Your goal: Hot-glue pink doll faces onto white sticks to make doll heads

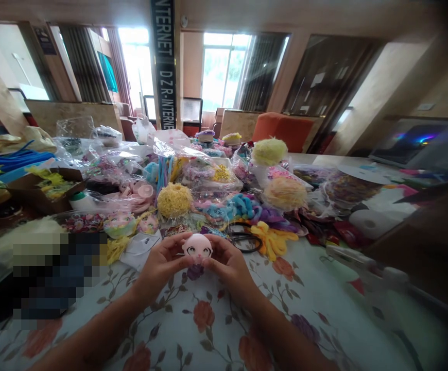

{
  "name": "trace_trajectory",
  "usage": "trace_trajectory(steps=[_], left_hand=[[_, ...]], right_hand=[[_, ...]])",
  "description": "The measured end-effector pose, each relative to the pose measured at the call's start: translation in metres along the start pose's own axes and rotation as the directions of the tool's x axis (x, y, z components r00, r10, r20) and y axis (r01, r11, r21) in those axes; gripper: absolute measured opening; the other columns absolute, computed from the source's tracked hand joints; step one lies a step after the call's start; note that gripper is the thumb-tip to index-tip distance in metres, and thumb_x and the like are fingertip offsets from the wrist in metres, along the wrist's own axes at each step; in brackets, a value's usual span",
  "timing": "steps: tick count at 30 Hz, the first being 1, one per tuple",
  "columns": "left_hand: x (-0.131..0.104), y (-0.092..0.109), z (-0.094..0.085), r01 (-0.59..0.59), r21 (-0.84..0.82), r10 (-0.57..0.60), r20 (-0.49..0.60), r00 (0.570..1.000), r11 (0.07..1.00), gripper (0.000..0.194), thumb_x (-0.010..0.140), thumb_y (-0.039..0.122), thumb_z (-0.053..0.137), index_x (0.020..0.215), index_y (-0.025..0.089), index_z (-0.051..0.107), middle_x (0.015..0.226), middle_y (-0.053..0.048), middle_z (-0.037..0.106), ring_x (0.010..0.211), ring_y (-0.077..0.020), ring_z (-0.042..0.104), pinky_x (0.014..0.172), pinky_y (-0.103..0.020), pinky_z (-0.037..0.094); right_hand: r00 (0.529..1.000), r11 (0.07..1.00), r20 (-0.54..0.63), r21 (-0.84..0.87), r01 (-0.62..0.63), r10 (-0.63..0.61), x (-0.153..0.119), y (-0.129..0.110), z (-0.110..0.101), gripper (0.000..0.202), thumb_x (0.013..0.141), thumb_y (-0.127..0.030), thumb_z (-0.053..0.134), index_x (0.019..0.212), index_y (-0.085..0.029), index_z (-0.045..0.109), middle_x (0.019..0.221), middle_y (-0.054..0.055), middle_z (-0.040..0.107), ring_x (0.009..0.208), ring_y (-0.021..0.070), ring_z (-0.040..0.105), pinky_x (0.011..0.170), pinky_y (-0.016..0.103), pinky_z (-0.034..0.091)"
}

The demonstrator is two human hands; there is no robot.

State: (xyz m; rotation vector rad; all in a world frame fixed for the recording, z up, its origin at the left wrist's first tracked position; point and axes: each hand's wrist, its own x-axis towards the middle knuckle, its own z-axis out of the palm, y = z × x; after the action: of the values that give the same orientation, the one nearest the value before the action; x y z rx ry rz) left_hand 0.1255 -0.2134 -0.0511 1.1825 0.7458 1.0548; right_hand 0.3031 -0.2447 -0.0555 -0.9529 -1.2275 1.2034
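Note:
A small pink doll head [197,248] with large painted eyes is held upright between my two hands, its face towards the camera. My left hand [165,261] grips its left side, thumb near the chin and fingers around the side. On the other side my right hand [227,262] holds it in the same way, with the thumb low by the chin. Just behind the hands lie a yellow fuzzy yarn ball [174,200], a yellow chenille bundle [273,240] and black-handled scissors [247,242].
Bagged craft supplies cover the back of the flowered tablecloth [177,330]. A cardboard box [46,193] and two doll faces [119,225] are at the left. A white glue gun [374,278] lies at the right, near a white roll [371,222].

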Motion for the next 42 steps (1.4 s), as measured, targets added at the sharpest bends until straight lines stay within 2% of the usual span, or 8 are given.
trace_trajectory(steps=[6,12,15,18,26,32,38,42], left_hand=[[0.000,0.002,0.000,0.003,0.075,-0.003,-0.001,1.000,0.997,0.049,0.065,0.028,0.081,0.111,0.017,0.068,0.106,-0.009,0.072,0.098,-0.0271,0.064,0.083,-0.036,0.053],[0.002,-0.006,0.001,-0.035,-0.049,0.037,0.055,0.998,0.998,0.058,0.058,0.022,0.085,0.113,0.021,0.065,0.115,-0.009,0.067,0.105,-0.0270,0.060,0.085,-0.033,0.052],[0.003,-0.009,0.002,-0.050,-0.083,0.057,0.082,0.995,0.995,0.062,0.054,0.019,0.087,0.112,0.022,0.064,0.114,-0.009,0.066,0.102,-0.0254,0.061,0.083,-0.031,0.050],[0.005,-0.009,0.000,-0.002,-0.150,0.015,0.086,0.996,0.989,0.056,0.058,0.024,0.086,0.110,0.020,0.065,0.105,-0.008,0.068,0.094,-0.0226,0.062,0.079,-0.029,0.050],[0.023,-0.008,-0.006,0.133,-0.496,-0.122,0.055,0.991,0.858,0.030,0.076,0.038,0.072,0.093,0.014,0.066,0.091,-0.007,0.067,0.084,-0.0166,0.061,0.081,-0.029,0.049],[0.028,-0.006,-0.001,0.136,-0.475,-0.120,0.063,0.991,0.870,0.030,0.075,0.038,0.072,0.087,0.012,0.063,0.082,-0.007,0.064,0.078,-0.0166,0.060,0.075,-0.030,0.051],[0.035,-0.014,-0.004,-0.003,-0.405,-0.054,-0.127,0.990,0.914,0.037,0.074,0.046,0.070,0.088,0.013,0.061,0.081,-0.005,0.062,0.074,-0.0158,0.056,0.065,-0.027,0.050],[0.041,-0.021,-0.007,-0.040,-0.368,-0.066,-0.272,0.960,0.929,0.046,0.071,0.055,0.068,0.087,0.013,0.059,0.076,-0.004,0.058,0.070,-0.0159,0.055,0.055,-0.025,0.047]], right_hand=[[0.999,0.999,-0.043,-0.032,0.018,-0.020,0.002,0.008,-0.003,0.040,0.069,-0.033,0.079,0.106,-0.021,0.068,0.093,0.005,0.070,0.085,0.0223,0.064,0.076,0.034,0.050],[1.000,0.994,-0.027,0.111,-0.005,0.008,0.002,0.009,0.001,0.041,0.071,-0.038,0.077,0.107,-0.021,0.066,0.096,0.006,0.071,0.090,0.0230,0.065,0.077,0.033,0.051],[0.998,0.992,0.034,0.114,-0.057,0.054,0.000,0.007,0.002,0.039,0.076,-0.042,0.073,0.106,-0.019,0.066,0.087,0.005,0.072,0.078,0.0193,0.066,0.070,0.030,0.050],[0.996,0.995,0.060,0.070,-0.069,0.065,0.000,0.008,0.002,0.039,0.079,-0.050,0.068,0.101,-0.018,0.067,0.072,0.003,0.070,0.063,0.0170,0.064,0.062,0.029,0.049],[0.992,0.981,-0.109,-0.172,-0.088,0.070,0.002,0.010,0.004,0.035,0.081,-0.052,0.063,0.083,-0.017,0.068,0.065,0.004,0.067,0.057,0.0155,0.058,0.054,0.026,0.044],[0.979,0.914,-0.154,-0.400,0.061,-0.133,0.003,0.000,0.006,0.030,0.086,-0.047,0.058,0.085,-0.018,0.068,0.064,0.004,0.065,0.057,0.0170,0.058,0.053,0.026,0.046],[0.916,0.626,-0.003,-0.731,0.272,-0.401,0.072,-0.051,0.029,0.026,0.089,-0.035,0.051,0.095,-0.018,0.070,0.081,0.006,0.073,0.071,0.0197,0.066,0.066,0.028,0.050],[0.973,0.485,0.100,-0.854,0.190,-0.206,0.160,-0.071,0.057,0.023,0.089,-0.017,0.050,0.097,-0.017,0.072,0.101,0.007,0.073,0.094,0.0204,0.066,0.085,0.029,0.048]])
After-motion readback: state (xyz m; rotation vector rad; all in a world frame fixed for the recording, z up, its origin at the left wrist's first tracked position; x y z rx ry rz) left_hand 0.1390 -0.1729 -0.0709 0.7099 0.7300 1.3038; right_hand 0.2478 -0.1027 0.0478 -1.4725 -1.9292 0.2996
